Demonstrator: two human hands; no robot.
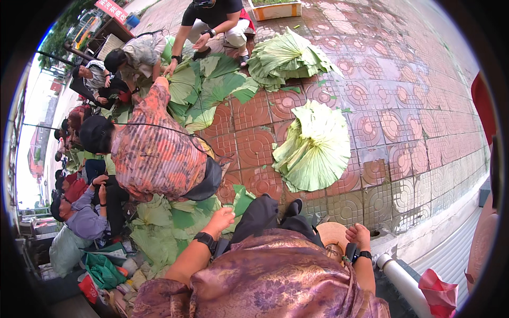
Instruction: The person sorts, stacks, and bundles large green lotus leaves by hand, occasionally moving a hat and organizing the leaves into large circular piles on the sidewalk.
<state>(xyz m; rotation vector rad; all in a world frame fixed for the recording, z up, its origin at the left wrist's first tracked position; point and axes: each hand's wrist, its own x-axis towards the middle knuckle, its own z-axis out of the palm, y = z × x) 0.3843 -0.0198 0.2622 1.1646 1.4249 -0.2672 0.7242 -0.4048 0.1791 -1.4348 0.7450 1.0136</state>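
Observation:
My left hand [220,219] is at lower centre-left, its fingers curled, above the green lotus leaves [157,222] spread at my left side. Whether it pinches something small I cannot tell. My right hand [359,234] is raised at lower right with its fingers curled and nothing visible in it, beside a round straw hat [332,232]. On the tiles in front of me lies a stack of pale green lotus leaves [318,149], fanned out. A second leaf stack [288,57] sits farther off. More loose leaves [216,85] lie near the other people.
A person in an orange patterned shirt [155,159] bends over leaves at left; a person in a black shirt [212,18] squats beyond. More people sit at far left. Bags, including a green one [104,270], lie lower left; a white pipe [403,284] runs lower right.

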